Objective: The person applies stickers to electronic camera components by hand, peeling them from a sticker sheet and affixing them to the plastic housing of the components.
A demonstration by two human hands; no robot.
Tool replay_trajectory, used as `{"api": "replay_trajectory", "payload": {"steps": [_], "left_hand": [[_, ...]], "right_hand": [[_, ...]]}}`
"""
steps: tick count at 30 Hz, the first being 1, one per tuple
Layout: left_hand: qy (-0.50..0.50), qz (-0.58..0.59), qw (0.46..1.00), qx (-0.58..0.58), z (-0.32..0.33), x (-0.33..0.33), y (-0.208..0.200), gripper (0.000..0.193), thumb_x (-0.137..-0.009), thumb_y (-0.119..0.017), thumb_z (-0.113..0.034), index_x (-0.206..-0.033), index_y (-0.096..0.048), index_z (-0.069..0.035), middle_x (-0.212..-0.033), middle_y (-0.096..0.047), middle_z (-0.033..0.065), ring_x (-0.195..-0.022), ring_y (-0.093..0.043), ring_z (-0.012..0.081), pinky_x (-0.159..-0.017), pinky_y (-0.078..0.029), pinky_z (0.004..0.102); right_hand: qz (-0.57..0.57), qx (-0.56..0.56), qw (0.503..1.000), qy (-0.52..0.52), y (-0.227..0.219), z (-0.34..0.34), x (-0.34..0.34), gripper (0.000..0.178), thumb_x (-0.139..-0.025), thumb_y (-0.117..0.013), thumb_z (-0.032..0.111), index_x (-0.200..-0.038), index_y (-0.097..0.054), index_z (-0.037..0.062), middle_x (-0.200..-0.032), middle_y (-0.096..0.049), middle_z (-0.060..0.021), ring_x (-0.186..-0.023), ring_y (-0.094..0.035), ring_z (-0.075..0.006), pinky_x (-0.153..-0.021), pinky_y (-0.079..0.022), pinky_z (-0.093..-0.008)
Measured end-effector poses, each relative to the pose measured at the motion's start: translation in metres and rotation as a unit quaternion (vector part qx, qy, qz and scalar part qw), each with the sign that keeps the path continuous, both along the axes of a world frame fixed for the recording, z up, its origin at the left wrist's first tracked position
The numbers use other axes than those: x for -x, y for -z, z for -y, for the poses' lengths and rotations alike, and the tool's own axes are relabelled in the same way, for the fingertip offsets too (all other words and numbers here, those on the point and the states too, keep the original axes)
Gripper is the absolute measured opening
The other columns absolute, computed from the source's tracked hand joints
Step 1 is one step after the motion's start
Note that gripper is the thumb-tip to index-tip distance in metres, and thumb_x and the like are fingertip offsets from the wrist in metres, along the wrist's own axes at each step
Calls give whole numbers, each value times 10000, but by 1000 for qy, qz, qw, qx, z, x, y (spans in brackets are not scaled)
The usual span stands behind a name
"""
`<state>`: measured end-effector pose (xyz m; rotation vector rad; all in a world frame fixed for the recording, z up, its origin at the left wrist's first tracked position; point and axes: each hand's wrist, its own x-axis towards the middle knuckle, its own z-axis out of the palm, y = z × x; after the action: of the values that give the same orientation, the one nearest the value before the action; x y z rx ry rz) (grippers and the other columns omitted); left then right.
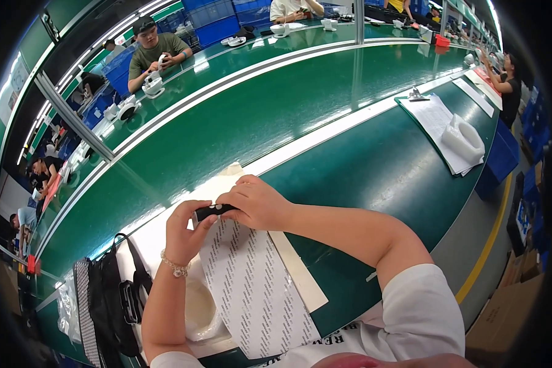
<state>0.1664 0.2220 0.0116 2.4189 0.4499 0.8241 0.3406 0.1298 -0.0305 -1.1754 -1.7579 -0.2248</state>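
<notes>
Between my two hands is a small black oblong piece [207,212] with light round spots on its side; I cannot tell its exact kind. My left hand [186,232], with a bracelet at the wrist, grips its left end between thumb and fingers. From the right, my right hand [256,202] is closed on its other end. Below both hands lies a long white sheet [254,294] of backing paper with repeated print, on top of a cream-coloured sheet [310,285]. A roll of clear tape [200,306] sits beside my left forearm, partly covered by the sheet.
A black bag [107,300] with straps lies at the left. On the green table's [374,178] far right are a clipboard [420,126] with papers and a white foam wrap [463,140]. Beyond runs a green conveyor belt [257,119]; co-workers [159,52] sit across it.
</notes>
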Motion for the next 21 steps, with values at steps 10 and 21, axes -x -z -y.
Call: {"api": "replay_trajectory", "payload": {"steps": [10,21], "left_hand": [[-8,-17,999,-47,4,0,-3,265,-702,-701,-63,-944,-592,-64,-899,-613,75,-836,-583,210,-760,-446,293],[-4,6,997,-78,1,1,4,293,-720,-698,-144,-969,-566,-67,-875,-595,78,-698,-550,203,-623,-441,284]], "right_hand": [[-7,39,999,3,-1,4,2,283,-745,-669,201,-988,-559,104,-776,-577,-60,-751,-533,-245,-770,-394,-368],[-93,152,984,-25,1,9,1,425,-832,-567,359,-1146,-477,87,-1062,-560,-120,-976,-526,-286,-849,-413,-368]]}}
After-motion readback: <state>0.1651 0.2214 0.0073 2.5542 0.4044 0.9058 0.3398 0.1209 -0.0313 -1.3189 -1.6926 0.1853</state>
